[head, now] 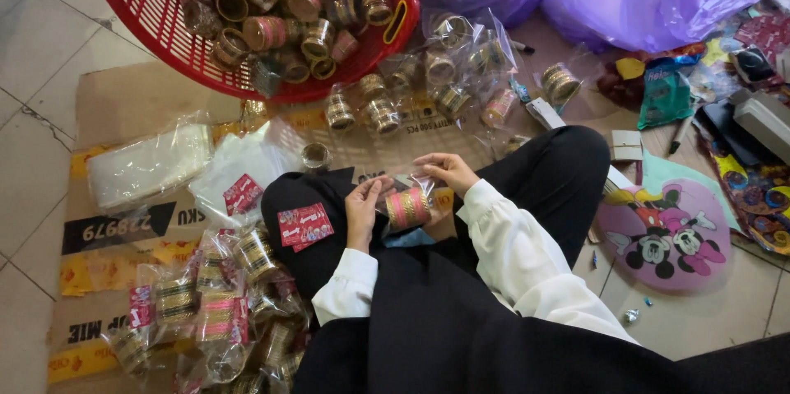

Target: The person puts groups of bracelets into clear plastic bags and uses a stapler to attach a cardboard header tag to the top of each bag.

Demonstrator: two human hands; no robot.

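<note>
You held the pink-and-gold bangle set (407, 207) lying sideways between your hands, left hand (362, 206) pinching its clear bag's near end, right hand (448, 170) gripping the far top edge.

One head-worn camera, looking steeply down from close above the lap (461, 312), facing forward over flattened cardboard (123, 106) on the floor toward the red basket (148, 7).

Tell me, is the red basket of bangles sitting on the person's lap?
No, the red basket rests on the floor beyond the knees, while both hands, left hand and right hand, hold a bagged bangle set over the lap.
</note>
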